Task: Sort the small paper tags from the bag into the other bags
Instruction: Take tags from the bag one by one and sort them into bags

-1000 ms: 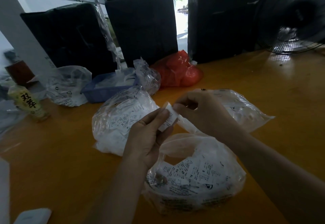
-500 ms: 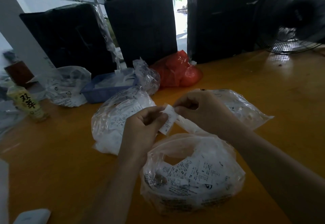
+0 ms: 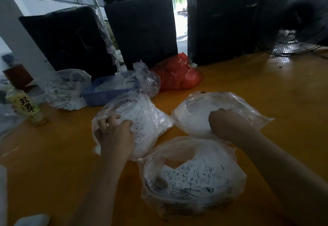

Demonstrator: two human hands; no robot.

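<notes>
Head view is showing sorting underway: left hand (image 3: 115, 135) reaching into the left bag (image 3: 142, 117), right hand (image 3: 229, 124) into the right bag (image 3: 195, 108), grips unclear, tags (image 3: 193, 177) still filling the near bag (image 3: 221, 201)

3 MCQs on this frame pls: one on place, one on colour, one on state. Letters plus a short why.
1. Where is the left hand?
A. on the clear bag left of the centre
B. on the bottle
C. in the blue tray

2. What colour is the bag in front of the dark wrapped bales?
A. green
B. red
C. yellow

3. What state is the nearest bag of tags in?
A. knotted shut
B. lying flat and empty
C. open at the top, printed tags inside

Answers:
1 A, its fingers rest on top of that bag.
2 B, it is plainly red against the orange table.
3 C, its mouth gapes and size tags show inside.
</notes>
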